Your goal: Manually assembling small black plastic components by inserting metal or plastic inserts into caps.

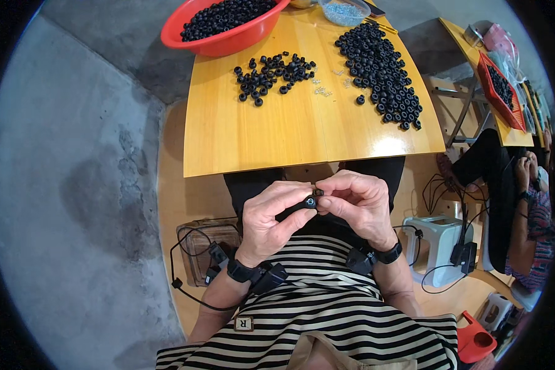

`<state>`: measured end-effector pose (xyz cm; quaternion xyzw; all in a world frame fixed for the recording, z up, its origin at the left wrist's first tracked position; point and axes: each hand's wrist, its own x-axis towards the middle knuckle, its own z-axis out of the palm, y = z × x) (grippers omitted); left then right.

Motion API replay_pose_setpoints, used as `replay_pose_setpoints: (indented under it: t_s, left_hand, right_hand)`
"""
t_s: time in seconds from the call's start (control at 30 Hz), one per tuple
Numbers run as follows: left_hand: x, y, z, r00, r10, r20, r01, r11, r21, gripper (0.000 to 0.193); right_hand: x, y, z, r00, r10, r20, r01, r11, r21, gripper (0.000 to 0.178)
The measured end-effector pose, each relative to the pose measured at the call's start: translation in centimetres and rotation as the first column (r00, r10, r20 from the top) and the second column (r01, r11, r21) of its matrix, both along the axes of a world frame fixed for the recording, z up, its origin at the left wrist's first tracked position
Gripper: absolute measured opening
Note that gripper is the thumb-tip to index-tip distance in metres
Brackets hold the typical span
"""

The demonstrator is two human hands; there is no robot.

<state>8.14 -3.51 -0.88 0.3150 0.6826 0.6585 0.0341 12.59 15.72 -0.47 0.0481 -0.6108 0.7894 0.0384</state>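
In front of my chest, off the near edge of the table, both hands are closed and nearly touching. My left hand pinches a small black round plastic part with a pale ring-like centre between thumb and fingers. Against it, my right hand pinches a second small dark piece at its fingertips, partly hidden. On the yellow table lie a loose group of black round parts at the left, a larger dense pile of them at the right, and tiny clear pieces between.
A red bowl full of black parts stands at the far left, a clear tub of small bluish pieces at the back. Cables and a white stool are on the right. Another person sits there beside a table with a red basket.
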Motion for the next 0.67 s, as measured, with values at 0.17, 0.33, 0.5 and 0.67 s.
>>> replay_pose_setpoints:
  t_s: [0.17, 0.33, 0.5, 0.67]
  left_hand:
    - [-0.09, -0.16, -0.10, 1.000, 0.008, -0.015, -0.008, 1.000, 0.013, 0.035]
    - [-0.07, -0.19, -0.05, 1.000, 0.013, -0.016, -0.013, 1.000, -0.025, 0.035]
    - [0.05, -0.18, -0.48, 0.999, 0.038, 0.010, -0.038, 0.999, -0.012, 0.033]
    - [0.05, -0.24, -0.46, 0.999, 0.047, 0.010, -0.047, 0.999, -0.017, 0.034]
  right_hand:
    - [-0.30, 0.01, -0.15, 0.999, 0.044, 0.011, -0.043, 0.998, -0.055, 0.018]
    - [-0.52, -0.12, -0.41, 0.998, 0.012, -0.068, -0.017, 0.997, -0.071, 0.019]
    - [-0.30, 0.02, -0.39, 0.994, 0.007, -0.107, -0.004, 1.000, 0.027, 0.020]
    - [-0.18, 0.20, -0.25, 0.992, -0.007, -0.125, 0.029, 0.985, 0.172, 0.021]
